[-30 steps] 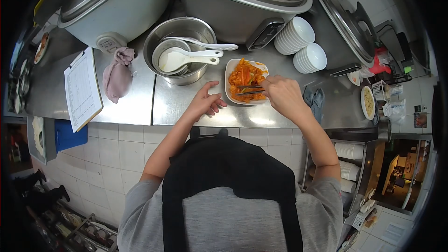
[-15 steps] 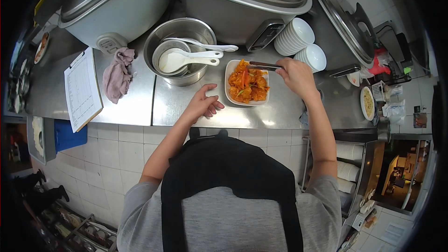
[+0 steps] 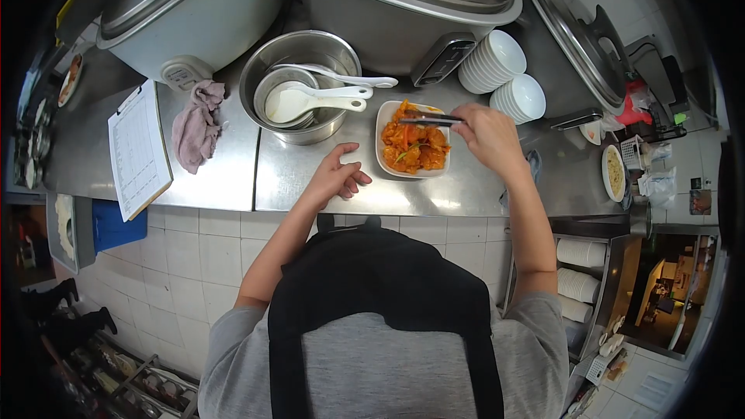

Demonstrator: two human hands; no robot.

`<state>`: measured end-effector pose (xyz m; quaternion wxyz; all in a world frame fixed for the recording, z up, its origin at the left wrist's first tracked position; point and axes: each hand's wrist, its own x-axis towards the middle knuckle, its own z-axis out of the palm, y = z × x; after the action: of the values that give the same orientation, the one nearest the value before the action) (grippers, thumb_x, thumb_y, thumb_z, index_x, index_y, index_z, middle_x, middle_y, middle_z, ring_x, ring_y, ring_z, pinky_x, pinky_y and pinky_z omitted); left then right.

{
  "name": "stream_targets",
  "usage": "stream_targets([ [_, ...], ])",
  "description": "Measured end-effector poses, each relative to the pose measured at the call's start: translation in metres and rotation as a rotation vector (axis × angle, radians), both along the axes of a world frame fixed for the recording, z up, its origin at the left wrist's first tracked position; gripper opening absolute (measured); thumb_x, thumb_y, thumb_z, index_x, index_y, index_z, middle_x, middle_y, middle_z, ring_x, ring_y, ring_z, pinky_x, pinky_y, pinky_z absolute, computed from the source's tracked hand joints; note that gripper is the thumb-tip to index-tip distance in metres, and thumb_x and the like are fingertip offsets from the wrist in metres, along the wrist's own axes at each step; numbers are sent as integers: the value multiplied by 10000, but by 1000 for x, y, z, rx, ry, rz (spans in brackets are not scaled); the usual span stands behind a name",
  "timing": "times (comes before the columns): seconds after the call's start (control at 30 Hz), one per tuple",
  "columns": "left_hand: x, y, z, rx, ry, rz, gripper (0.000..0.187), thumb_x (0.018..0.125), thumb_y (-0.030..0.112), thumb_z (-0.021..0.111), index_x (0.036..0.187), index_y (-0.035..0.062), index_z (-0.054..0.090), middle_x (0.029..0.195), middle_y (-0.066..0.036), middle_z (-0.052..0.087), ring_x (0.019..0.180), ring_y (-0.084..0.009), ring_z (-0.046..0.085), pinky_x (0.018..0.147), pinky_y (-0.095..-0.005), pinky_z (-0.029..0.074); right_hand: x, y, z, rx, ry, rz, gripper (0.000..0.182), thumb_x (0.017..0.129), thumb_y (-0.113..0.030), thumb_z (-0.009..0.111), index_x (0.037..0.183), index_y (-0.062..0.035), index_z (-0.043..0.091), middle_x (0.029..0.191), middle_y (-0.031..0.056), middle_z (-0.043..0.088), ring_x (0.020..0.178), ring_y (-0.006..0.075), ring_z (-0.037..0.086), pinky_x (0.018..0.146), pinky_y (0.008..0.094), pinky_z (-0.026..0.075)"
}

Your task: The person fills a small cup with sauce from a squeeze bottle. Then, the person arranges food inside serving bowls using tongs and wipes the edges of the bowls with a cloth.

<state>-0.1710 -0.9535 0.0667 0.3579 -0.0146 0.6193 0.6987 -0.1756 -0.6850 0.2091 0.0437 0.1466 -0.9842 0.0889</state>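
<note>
A pair of dark chopsticks is gripped in my right hand, their tips over the upper part of the saucy orange food. Red and green strips show among the glossy pieces. This food fills a squarish white bowl on the steel counter. Left of the bowl, my left hand hovers near the counter's front edge, fingers loosely curled and apart, holding nothing. Beyond it stands a steel pot with white rice paddles resting inside.
Large rice cookers line the back. Stacked white bowls stand at right, near an oval plate of food. On the left lie a crumpled cloth and a clipboard.
The chopsticks have dipped slightly and turned closer to level, with my right hand lower and its fingers more closed around them. My left hand stays almost where it was.
</note>
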Motion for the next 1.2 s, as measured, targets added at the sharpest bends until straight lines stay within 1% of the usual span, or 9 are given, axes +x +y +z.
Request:
stream_targets([
  [0.3,-4,5,-2,12,-6,-15,466,890,120,472,1325,62,315,805,-122,662,502,-66,533,435,-194,431,21,14,2,141,18,-75,96,762,-133,636,796,-44,619,778,99,601,742,286,595,621,396,457],
  [0.43,-4,9,-1,9,-11,-31,465,892,122,469,1326,63,312,805,-122,662,501,-67,533,438,-192,429,27,5,8,90,69,-84,96,751,-128,641,792,-44,620,772,96,600,745,284,595,622,393,458],
  [0.53,-6,9,-1,11,-7,-39,465,895,126,468,1328,64,309,805,-123,662,500,-68,534,443,-192,430,30,-1,9,35,5,-11,131,772,-139,626,880,-65,631,793,80,595,759,282,587,626,398,447],
  [0.6,-5,9,-2,2,-10,-39,463,897,133,470,1326,64,312,805,-123,661,498,-68,535,443,-192,430,32,-4,9,71,6,140,109,743,-105,617,839,-54,618,766,75,586,751,263,581,625,385,452],
  [0.8,-5,13,-5,24,-17,-45,466,896,134,478,1325,64,311,802,-124,663,499,-69,539,433,-187,429,21,-18,-9,231,147,369,77,672,-69,595,732,-35,560,714,63,565,718,234,574,621,348,462],
  [0.93,-4,11,-6,34,-18,-28,467,894,130,479,1325,66,311,801,-126,663,497,-70,540,432,-186,430,12,-13,1,234,117,341,69,690,-69,599,742,-40,565,715,63,564,723,235,575,617,348,460],
  [1.03,-3,9,-6,28,-22,-11,464,894,127,478,1324,68,314,803,-127,663,494,-69,538,432,-187,430,9,1,11,256,127,232,69,705,-80,608,747,-44,567,725,66,573,733,233,579,618,352,460],
  [1.1,-2,8,-6,18,-24,-12,465,893,125,479,1324,68,313,804,-125,664,490,-68,535,433,-188,430,9,5,16,215,33,106,79,713,-97,619,752,-47,572,744,73,586,748,232,585,621,355,461],
  [1.2,-1,8,-8,10,-22,-19,465,894,127,478,1324,65,311,804,-122,665,489,-67,533,434,-190,430,9,5,13,180,71,191,86,714,-106,625,752,-45,577,740,69,586,751,231,587,623,354,463],
])
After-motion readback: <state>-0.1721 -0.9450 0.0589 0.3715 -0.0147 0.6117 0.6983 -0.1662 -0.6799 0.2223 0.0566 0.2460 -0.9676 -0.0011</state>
